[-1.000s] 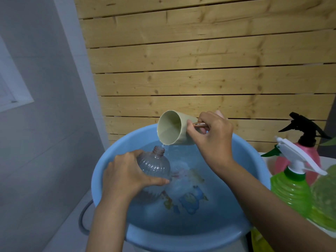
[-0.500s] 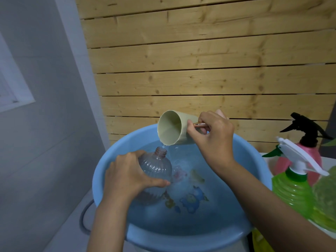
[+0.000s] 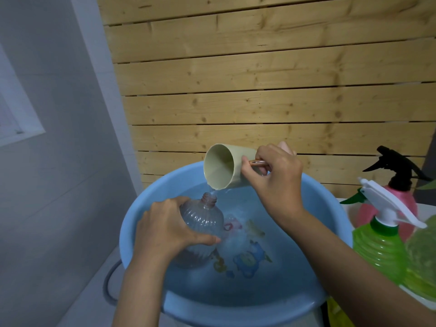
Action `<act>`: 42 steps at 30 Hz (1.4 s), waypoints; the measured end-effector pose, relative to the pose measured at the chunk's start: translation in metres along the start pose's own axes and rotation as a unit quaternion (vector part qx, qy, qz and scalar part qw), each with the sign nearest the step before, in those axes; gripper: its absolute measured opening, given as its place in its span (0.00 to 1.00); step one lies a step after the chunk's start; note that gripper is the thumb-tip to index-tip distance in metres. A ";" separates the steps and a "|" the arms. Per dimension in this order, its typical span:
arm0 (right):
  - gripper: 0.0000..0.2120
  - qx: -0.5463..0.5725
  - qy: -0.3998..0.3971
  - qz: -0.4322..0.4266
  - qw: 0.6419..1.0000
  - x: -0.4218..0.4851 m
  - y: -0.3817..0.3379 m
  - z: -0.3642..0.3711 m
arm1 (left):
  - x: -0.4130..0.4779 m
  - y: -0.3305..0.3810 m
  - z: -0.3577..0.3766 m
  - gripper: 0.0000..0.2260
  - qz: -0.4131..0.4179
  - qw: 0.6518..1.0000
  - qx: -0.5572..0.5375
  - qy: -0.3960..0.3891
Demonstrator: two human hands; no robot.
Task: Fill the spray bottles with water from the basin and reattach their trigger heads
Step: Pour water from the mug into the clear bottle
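Got the left hand (image 3: 165, 230) clamped on a clear ribbed bottle (image 3: 203, 220), down inside the blue basin (image 3: 236, 308). Got the thumb (image 3: 203, 239) laid across the near side of the belly, other fingers curled over the top and round the far-left side, bottle snug against the palm. Bottom of it dipped in the water, open neck (image 3: 209, 198) tipped up and a bit to the right.

Right hand (image 3: 278, 175) up above the far side of the basin, gripping a beige cup (image 3: 221, 171). Fingers closed tight round the coppery handle (image 3: 258, 163). Cup tipped over on its side, mouth facing left, lip just above the bottle neck. Thin trickle of water (image 3: 212, 191) running from the lip down to the neck opening. Fill level inside the bottle: can't tell.

Cartoon prints (image 3: 247, 258) on the basin floor, wobbly under the water.

Off to the right, outside the basin: green spray bottle (image 3: 377, 251) with a white trigger head (image 3: 387, 204) fitted, and just behind it a pink bottle (image 3: 410, 199) with a black trigger head (image 3: 398, 166). Another greenish bottle (image 3: 422, 256) right beside the green one, cut off by the edge of view. Touching or not, can't say. Wooden slat wall (image 3: 259, 90) behind everything, grey wall (image 3: 59, 114) on the left.
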State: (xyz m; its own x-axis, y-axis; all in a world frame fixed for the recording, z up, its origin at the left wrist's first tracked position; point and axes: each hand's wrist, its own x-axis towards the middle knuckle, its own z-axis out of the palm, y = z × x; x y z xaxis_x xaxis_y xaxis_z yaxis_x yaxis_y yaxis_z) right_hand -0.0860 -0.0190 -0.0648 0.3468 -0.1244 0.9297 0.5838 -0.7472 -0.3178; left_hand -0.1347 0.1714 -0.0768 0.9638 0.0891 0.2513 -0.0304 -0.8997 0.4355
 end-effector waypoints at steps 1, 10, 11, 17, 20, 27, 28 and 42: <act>0.21 -0.002 0.001 -0.002 1.000 0.000 0.000 0.000 | 0.000 0.000 0.000 0.36 0.001 1.000 -0.003 -0.001; 0.20 -0.009 0.013 -0.028 0.999 0.000 -0.001 0.000 | 0.002 -0.001 0.000 0.35 0.006 1.000 0.001 -0.008; 0.19 -0.010 0.014 -0.031 0.999 0.000 -0.001 0.000 | 0.002 -0.002 0.000 0.36 0.007 1.000 0.000 -0.008; 0.18 -0.021 0.026 -0.047 0.998 0.000 -0.002 0.000 | 0.003 -0.003 0.002 0.35 0.008 1.000 -0.014 -0.006; 0.18 -0.019 0.031 -0.052 0.998 0.001 -0.003 0.000 | 0.003 -0.004 0.003 0.36 0.009 1.000 -0.015 -0.002; 0.17 -0.022 0.048 -0.071 0.996 0.000 -0.004 0.001 | 0.001 -0.003 0.002 0.32 0.008 0.999 -0.032 0.003; 0.17 -0.025 0.053 -0.073 0.996 0.001 -0.004 0.001 | 0.002 -0.003 0.002 0.32 0.005 0.999 -0.039 0.005; 0.17 -0.078 0.080 -0.049 0.993 0.001 0.000 -0.002 | 0.002 -0.002 0.001 0.37 0.000 0.990 -0.128 0.059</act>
State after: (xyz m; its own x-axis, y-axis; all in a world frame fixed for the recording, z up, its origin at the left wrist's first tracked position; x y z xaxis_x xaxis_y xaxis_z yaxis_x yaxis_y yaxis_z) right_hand -0.0874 -0.0203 -0.0632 0.1659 -0.1395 0.9762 0.4832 -0.8515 -0.2037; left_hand -0.1327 0.1734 -0.0783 0.9269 0.1518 0.3432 -0.1109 -0.7629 0.6369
